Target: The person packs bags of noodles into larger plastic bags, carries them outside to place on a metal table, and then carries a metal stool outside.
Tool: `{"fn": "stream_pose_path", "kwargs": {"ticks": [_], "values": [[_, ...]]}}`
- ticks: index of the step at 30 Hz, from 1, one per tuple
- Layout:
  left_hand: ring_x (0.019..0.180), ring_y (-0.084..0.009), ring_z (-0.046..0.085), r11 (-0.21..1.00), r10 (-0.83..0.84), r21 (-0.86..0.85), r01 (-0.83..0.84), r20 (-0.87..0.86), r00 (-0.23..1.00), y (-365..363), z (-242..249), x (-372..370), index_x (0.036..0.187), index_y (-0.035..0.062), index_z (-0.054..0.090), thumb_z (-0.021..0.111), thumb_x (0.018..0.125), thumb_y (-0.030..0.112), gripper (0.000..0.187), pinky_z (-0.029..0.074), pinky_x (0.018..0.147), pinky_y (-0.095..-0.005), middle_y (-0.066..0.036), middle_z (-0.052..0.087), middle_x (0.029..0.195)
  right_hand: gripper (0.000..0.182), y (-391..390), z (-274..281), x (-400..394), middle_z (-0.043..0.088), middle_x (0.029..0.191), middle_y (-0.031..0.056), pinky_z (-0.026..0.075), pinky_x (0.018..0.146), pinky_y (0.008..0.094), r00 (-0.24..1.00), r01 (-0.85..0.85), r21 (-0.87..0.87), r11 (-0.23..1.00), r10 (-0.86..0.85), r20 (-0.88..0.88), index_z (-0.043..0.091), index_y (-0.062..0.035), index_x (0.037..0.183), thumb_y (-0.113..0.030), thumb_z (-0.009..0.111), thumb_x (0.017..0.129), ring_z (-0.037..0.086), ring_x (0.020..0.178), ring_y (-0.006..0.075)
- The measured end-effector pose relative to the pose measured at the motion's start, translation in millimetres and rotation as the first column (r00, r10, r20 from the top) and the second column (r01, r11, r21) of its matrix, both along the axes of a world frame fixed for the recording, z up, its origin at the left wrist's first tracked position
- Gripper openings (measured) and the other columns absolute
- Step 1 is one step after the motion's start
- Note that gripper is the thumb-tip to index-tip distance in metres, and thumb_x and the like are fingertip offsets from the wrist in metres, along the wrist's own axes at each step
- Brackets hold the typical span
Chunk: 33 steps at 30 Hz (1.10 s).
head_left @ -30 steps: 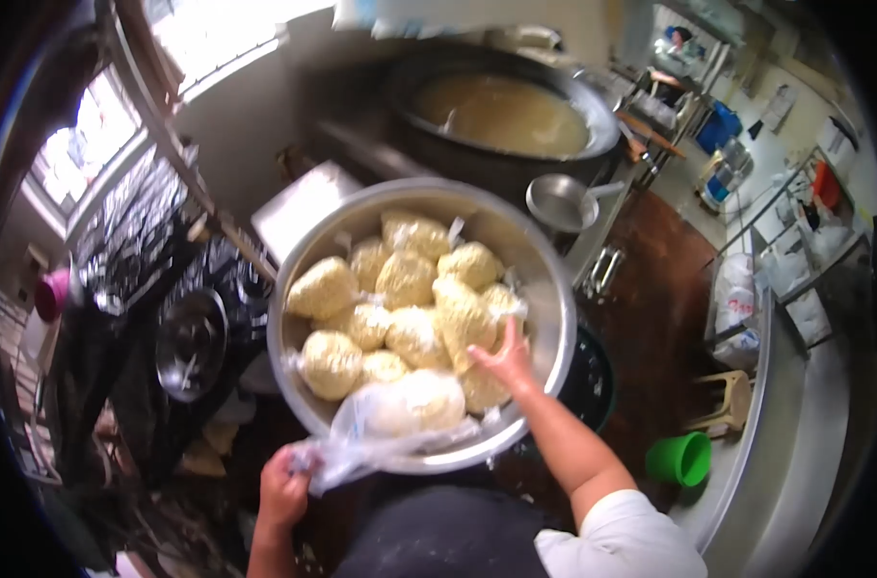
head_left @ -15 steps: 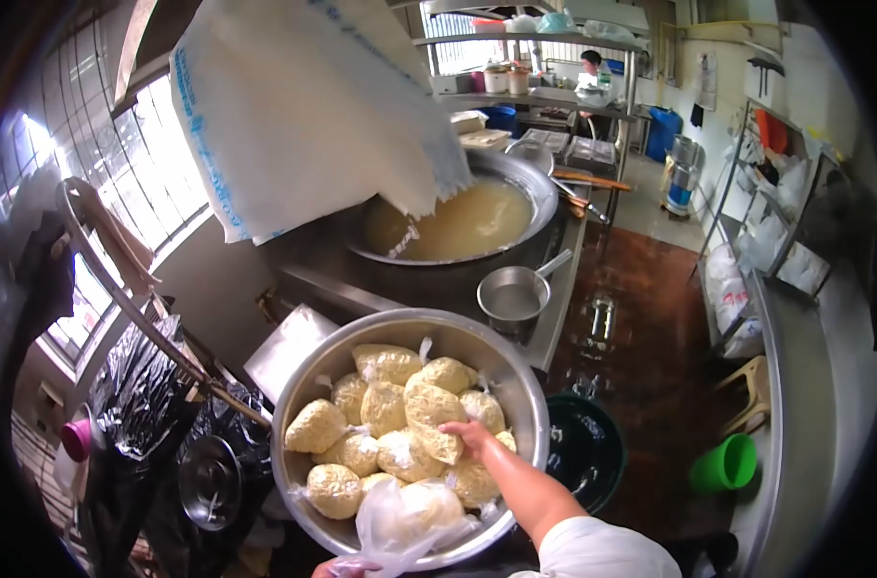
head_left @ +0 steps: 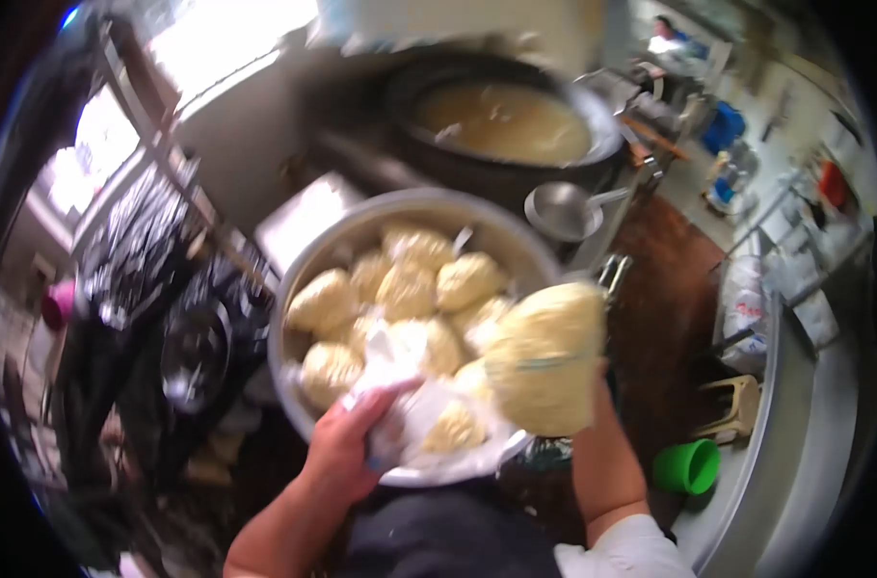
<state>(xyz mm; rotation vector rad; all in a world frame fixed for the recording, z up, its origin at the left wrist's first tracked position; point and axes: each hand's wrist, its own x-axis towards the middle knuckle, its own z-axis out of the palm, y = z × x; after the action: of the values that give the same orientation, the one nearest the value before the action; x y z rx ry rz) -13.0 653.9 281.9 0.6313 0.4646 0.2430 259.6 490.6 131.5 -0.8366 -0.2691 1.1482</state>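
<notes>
Right hand [head_left: 601, 390]: supporting a big bag of yellow noodle-like food [head_left: 544, 371], raised over the right side of the steel basin [head_left: 520, 265]. Fingers hidden behind it, can't tell how closed my grip is. Left hand [head_left: 347, 443]: thumb and fingers clamped on a clear plastic bag [head_left: 414, 409] at the near rim, some yellow bits [head_left: 455, 429] showing inside. So one bag is up, smaller filled bags [head_left: 407, 289] sit packed in the basin.

Edges: raised bag hides part of the right rim from me. Saucepan [head_left: 559, 210] sits just past the far-right rim, big wok [head_left: 607, 144] beyond it. More room on the right, over the floor [head_left: 651, 289]; green bucket [head_left: 689, 467] stands lower right.
</notes>
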Motion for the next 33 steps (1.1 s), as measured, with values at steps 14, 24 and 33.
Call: {"fn": "stream_pose_path", "kwargs": {"ticks": [14, 24, 33], "values": [[0.067, -0.0076, 0.049, 0.624, 0.067, 0.782, -0.002, -0.051, 0.996, 9, -17, -15, 0.120, -0.0059, 0.050, 0.047, 0.095, 0.020, 0.036, 0.040, 0.065, -0.0202, -0.005, 0.061, 0.082, 0.064, 57, -27, -156, 0.057, 0.116, 0.0191, 0.042, 0.094, 0.0331, 0.528, 0.033, -0.365, 0.930, 0.294, 0.797, 0.052, -0.0021, 0.121, -0.033, 0.073, 0.070, 0.054, 0.110, 0.0271], [0.068, -0.0081, 0.054, 0.624, 0.470, 0.776, -0.093, -0.278, 0.838, 43, -74, -138, 0.110, -0.0044, 0.058, 0.050, 0.093, 0.022, 0.032, 0.043, 0.063, -0.0206, -0.005, 0.062, 0.085, 0.052, 25, -4, -50, 0.057, 0.114, 0.0161, 0.045, 0.089, 0.0372, -0.113, 0.228, -0.588, 0.776, 0.621, 0.776, 0.053, -0.0028, 0.117, -0.012, 0.071, 0.070, 0.056, 0.106, 0.0258], [0.069, -0.0133, 0.055, 0.538, 0.522, 0.804, 0.255, -0.555, 0.648, 19, -74, -190, 0.078, -0.0019, 0.062, 0.060, 0.085, 0.018, 0.021, 0.043, 0.063, -0.0271, -0.005, 0.059, 0.074, 0.085, 56, -84, -51, 0.045, 0.123, 0.0163, 0.032, 0.099, 0.0451, -0.629, 0.177, -0.657, 0.733, 0.598, 0.497, 0.039, -0.0078, 0.128, -0.026, 0.077, 0.055, 0.042, 0.117, 0.0312]]}}
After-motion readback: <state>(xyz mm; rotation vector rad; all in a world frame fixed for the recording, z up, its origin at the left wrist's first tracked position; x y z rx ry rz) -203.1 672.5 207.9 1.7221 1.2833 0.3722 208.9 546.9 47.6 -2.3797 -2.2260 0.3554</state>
